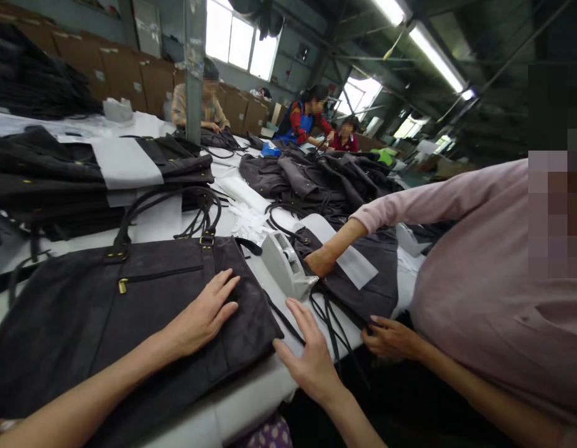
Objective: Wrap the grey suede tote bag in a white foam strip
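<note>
A large dark leather handbag lies flat before me, its looped handles pointing away. It has a zip pocket with a brass-coloured pull. My left hand rests on the bag's right half, fingers stretched out and holding nothing. Beside the bag's lower right corner is my right hand, thumb and fingers apart. The thumb is close to that corner; whether it touches cannot be made out. A grey tape dispenser stands just beyond my right hand.
On my right a co-worker in a pink top handles another dark bag with a white sheet on it. Stacked bags stand behind mine at left; a bag heap lies further back. A post rises beyond.
</note>
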The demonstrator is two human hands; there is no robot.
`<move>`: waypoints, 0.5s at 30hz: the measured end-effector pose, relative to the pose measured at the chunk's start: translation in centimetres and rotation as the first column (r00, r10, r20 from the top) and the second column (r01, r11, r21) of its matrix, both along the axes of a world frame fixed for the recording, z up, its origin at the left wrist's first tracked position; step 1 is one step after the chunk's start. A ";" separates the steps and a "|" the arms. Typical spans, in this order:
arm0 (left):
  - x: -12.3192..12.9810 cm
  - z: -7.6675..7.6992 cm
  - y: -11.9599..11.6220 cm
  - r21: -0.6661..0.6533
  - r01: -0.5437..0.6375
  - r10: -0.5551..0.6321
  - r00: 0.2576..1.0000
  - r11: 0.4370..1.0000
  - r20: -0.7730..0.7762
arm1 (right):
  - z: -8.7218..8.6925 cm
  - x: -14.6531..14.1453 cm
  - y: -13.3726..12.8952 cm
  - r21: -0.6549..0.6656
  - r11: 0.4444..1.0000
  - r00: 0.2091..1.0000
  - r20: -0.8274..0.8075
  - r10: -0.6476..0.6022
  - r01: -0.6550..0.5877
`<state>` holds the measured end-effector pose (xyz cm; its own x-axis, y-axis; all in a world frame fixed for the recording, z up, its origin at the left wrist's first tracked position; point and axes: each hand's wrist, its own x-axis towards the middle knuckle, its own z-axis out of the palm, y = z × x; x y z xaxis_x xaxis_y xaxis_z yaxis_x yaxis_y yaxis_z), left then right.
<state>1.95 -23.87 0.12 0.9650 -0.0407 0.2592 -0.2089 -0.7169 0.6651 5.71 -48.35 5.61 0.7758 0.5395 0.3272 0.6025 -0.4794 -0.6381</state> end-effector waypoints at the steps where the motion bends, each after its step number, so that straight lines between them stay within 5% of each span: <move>1: -0.1 -0.2 -0.4 0.043 0.016 -0.015 1.000 0.999 -0.008 | 0.1 1.1 -0.8 -0.048 0.998 0.995 -0.094 0.025 -0.029; 4: -0.4 -0.6 -1.1 0.131 0.023 -0.023 1.000 0.991 0.002 | -0.2 3.0 -1.3 -0.114 0.949 0.922 -0.293 0.252 -0.295; 6: -0.6 -0.6 -1.4 0.163 -0.004 0.003 1.000 0.987 0.007 | -1.2 3.5 -1.1 -0.155 0.917 0.897 -0.317 0.307 -0.369; 9: -1.1 -1.2 -2.6 0.248 0.022 -0.012 0.999 0.968 -0.041 | -4.6 3.7 -0.6 -0.174 0.952 0.958 -0.186 0.218 -0.250; 13: -1.4 -2.8 -5.3 0.364 0.343 -0.247 0.926 0.866 -0.285 | -9.7 3.5 0.3 -0.055 0.993 0.994 -0.016 0.104 -0.105; 15: -1.3 -3.4 -6.4 0.369 0.413 -0.269 0.883 0.832 -0.384 | -10.1 3.7 0.4 -0.045 0.995 0.994 -0.069 0.088 -0.092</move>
<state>0.65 -30.22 -3.24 0.8928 -0.4187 -0.1660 -0.3343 -0.8630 0.3787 9.46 -47.93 -4.51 0.7427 0.6219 0.2484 0.6014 -0.4562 -0.6559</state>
